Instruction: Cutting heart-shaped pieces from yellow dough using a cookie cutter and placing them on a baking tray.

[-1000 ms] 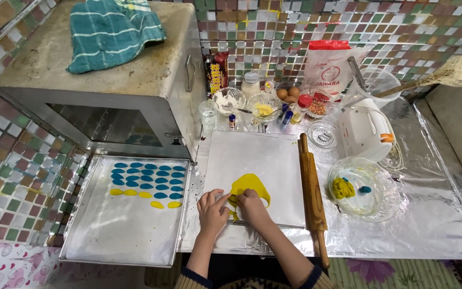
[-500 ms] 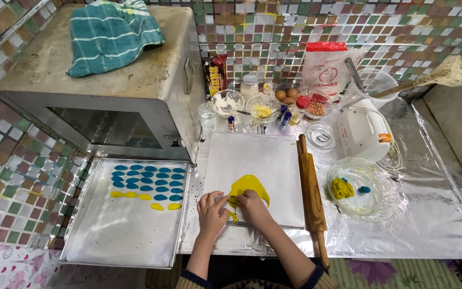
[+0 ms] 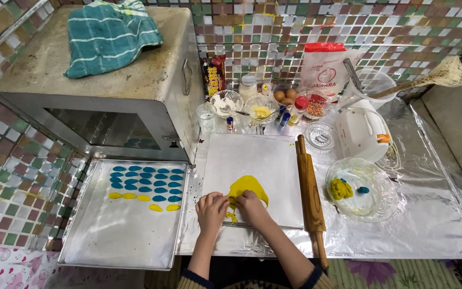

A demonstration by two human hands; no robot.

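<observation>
A flat sheet of yellow dough (image 3: 249, 187) lies on a white paper-covered board (image 3: 255, 160). My left hand (image 3: 212, 210) and my right hand (image 3: 251, 207) rest side by side on the dough's near edge, fingers pinching at small yellow pieces (image 3: 231, 215). A thin knife (image 3: 266, 227) lies on the board just below my right hand. To the left, a metal baking tray (image 3: 124, 235) holds several rows of blue oval dough pieces (image 3: 146, 183) and a few yellow ones (image 3: 129, 196).
A wooden rolling pin (image 3: 310, 192) lies right of the board. A glass bowl (image 3: 362, 190) holds yellow and blue dough lumps. A metal oven (image 3: 108, 80) with a green towel (image 3: 110, 35) stands at back left. Jars, eggs, a flour bag (image 3: 324, 67) and a white mixer (image 3: 364, 131) crowd the back.
Both hands stay at the near edge of the yellow dough, with only slight finger movement. Nothing else has moved.
</observation>
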